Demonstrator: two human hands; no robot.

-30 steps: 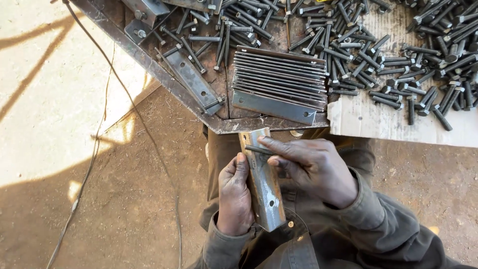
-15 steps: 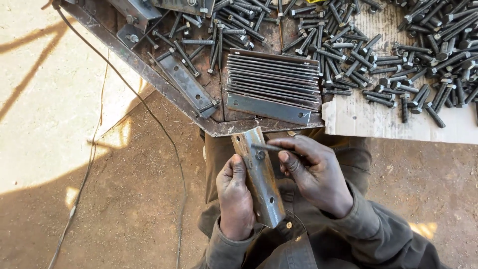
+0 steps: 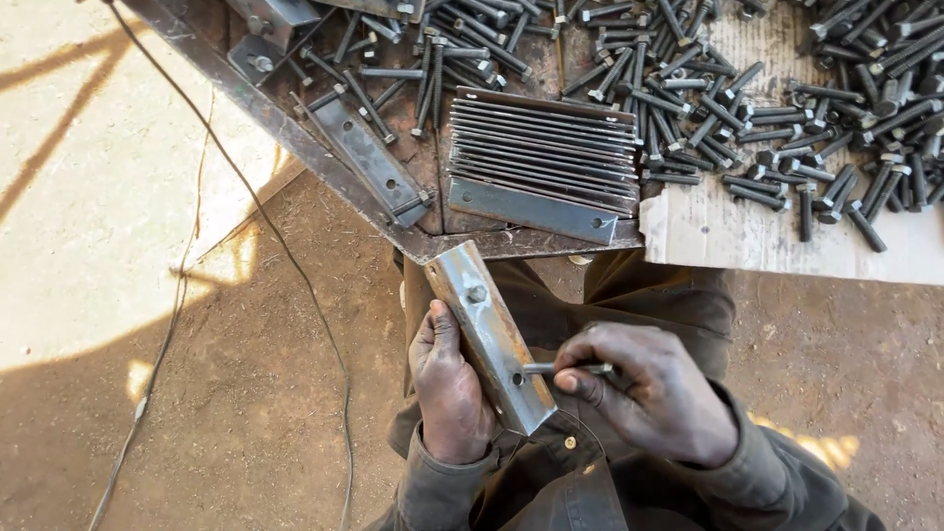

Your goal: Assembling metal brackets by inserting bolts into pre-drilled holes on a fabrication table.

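My left hand (image 3: 447, 383) grips a flat steel bracket (image 3: 489, 332) by its lower left edge, holding it tilted over my lap. One bolt head sits in the bracket's upper hole. My right hand (image 3: 654, 393) pinches a long bolt (image 3: 560, 369) and holds its tip at the bracket's lower hole. Just past the bracket, a row of similar steel plates (image 3: 544, 157) stands on edge on the metal table (image 3: 295, 138).
Several loose bolts (image 3: 708, 108) lie scattered over the table and on a cardboard sheet (image 3: 718, 231) at the right. Another drilled bracket (image 3: 369, 157) lies on the table's left part. A thin wire (image 3: 285, 265) trails across the dirt floor on the left.
My right hand has dropped from the bracket's top to its lower hole, now with a bolt pointing at it. The bracket has tilted further left, with a bolt head now in its upper hole.
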